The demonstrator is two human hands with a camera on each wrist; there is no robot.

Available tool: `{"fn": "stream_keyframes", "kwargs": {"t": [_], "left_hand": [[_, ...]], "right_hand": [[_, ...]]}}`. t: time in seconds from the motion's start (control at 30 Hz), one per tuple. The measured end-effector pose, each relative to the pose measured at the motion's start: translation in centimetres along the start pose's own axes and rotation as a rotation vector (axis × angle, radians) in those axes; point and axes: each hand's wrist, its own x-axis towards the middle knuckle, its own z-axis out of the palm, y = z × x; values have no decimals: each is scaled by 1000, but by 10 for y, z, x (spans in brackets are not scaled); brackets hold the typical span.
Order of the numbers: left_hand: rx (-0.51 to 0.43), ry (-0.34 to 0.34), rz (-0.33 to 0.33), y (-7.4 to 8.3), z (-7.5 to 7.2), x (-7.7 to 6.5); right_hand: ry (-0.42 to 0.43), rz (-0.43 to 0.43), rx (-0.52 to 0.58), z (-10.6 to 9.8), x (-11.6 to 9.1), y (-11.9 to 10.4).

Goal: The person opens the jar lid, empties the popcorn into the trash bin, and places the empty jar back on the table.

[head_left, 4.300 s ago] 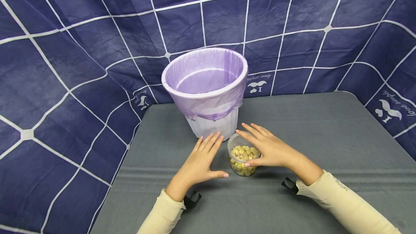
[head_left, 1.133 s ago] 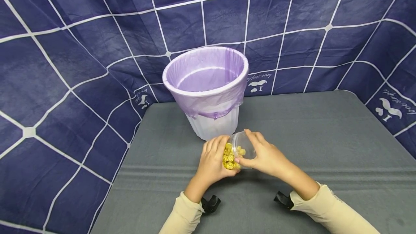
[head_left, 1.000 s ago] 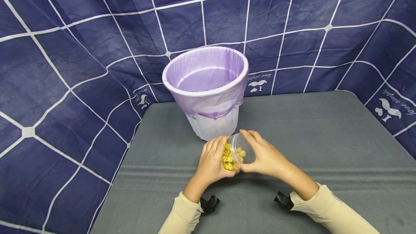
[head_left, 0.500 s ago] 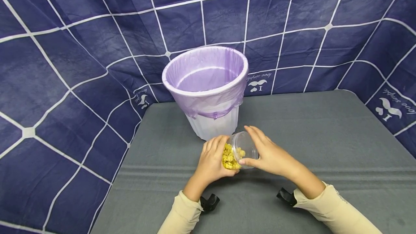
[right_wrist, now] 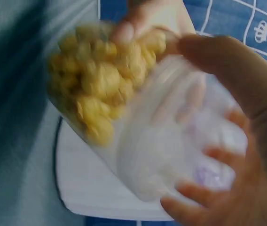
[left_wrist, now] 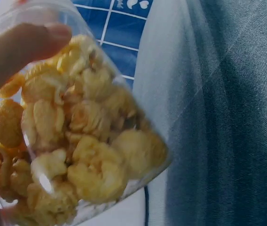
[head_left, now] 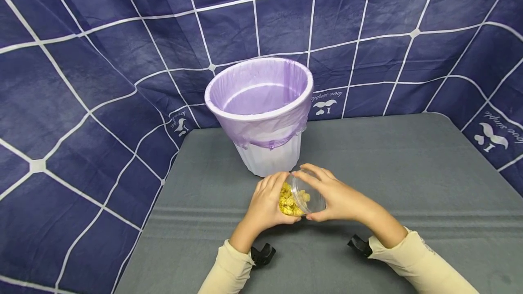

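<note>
A clear plastic jar [head_left: 288, 201] of yellow popcorn [left_wrist: 91, 117] is tilted on its side, its clear lid [head_left: 311, 196] toward the right. My left hand [head_left: 265, 203] grips the jar's body; its thumb [left_wrist: 30, 44] lies across the wall in the left wrist view. My right hand [head_left: 337, 194] holds round the lid, fingers on the far side and thumb on the near side. Blur in the right wrist view softens the lid [right_wrist: 157, 136] and the fingers [right_wrist: 194, 202] at its edge. The popcorn stays inside the jar.
Behind the hands stands a white bin [head_left: 269, 160] lined with a purple bag [head_left: 273, 128]. It rests on a grey cloth-covered surface [head_left: 388, 158]. A blue curtain [head_left: 367, 22] with white lines surrounds the back and sides.
Earlier the jar stood upright with both hands open around it; now it is tilted and held. Over the last second the right hand shifts its grip around the lid; the left stays nearly still.
</note>
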Motion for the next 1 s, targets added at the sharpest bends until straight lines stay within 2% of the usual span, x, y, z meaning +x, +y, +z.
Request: {"fn": "stream_keyframes", "kwargs": {"t": [0.07,0.13,0.2,0.37,0.43,0.5,0.6,0.83,0.93,1.0], "left_hand": [[-14,-19,-14,0,0,-2],[-21,-22,-21,-1,1,-2],[-17,-9,-20,-1,1,-2],[1,28,-10,-1,3,0],[6,38,-4,-1,3,0],[7,41,-1,0,3,1],[3,39,3,0,2,1],[-39,3,-25,-2,0,0],[-63,-15,-43,-3,-1,-1],[-74,-22,-60,-4,-1,-1]], "right_hand": [[-37,-57,2,-3,0,1],[-60,-50,17,-5,0,-1],[-45,34,32,-5,0,-4],[19,363,-13,-3,3,-14],[4,441,-43,-2,6,-17],[-10,458,-46,-2,7,-18],[-11,395,-21,-3,7,-17],[-8,36,47,-9,2,-3],[-11,-33,51,-13,0,1],[-11,-33,43,-16,-2,4]]}}
